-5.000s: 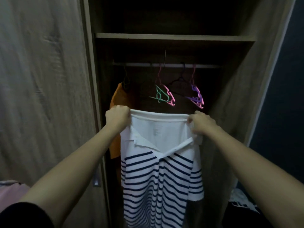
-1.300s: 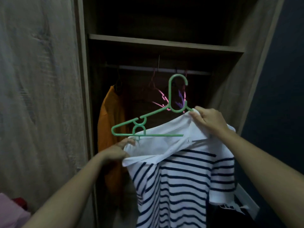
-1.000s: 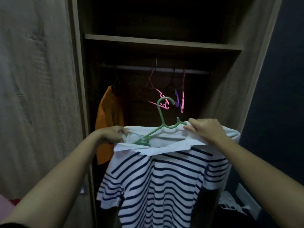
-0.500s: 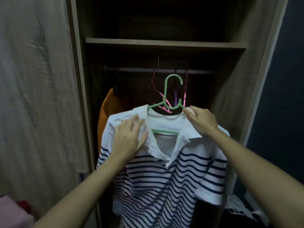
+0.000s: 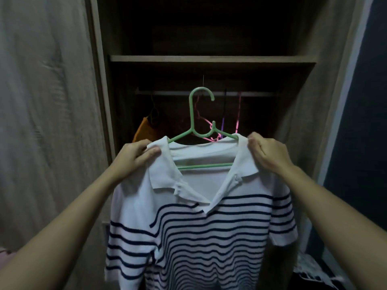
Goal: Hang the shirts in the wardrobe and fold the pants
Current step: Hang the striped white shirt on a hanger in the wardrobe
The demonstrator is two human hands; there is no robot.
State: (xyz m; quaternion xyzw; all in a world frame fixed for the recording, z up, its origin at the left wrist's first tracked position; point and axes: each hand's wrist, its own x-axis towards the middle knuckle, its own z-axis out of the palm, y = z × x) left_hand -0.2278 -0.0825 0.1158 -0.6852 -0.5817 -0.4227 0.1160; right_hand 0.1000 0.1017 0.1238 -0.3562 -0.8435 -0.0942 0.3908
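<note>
Wardrobe dim; rail perhaps metal

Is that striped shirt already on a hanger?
Yes, the arms of the green hanger run under the collar of the striped shirt, and its bar shows through the open neck.

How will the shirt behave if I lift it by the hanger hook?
Probably floppy: the shirt drapes and ripples below the collar. Likely light, as the thin hanger looks unbent. It might slip sideways; one shoulder droops lower.
</note>
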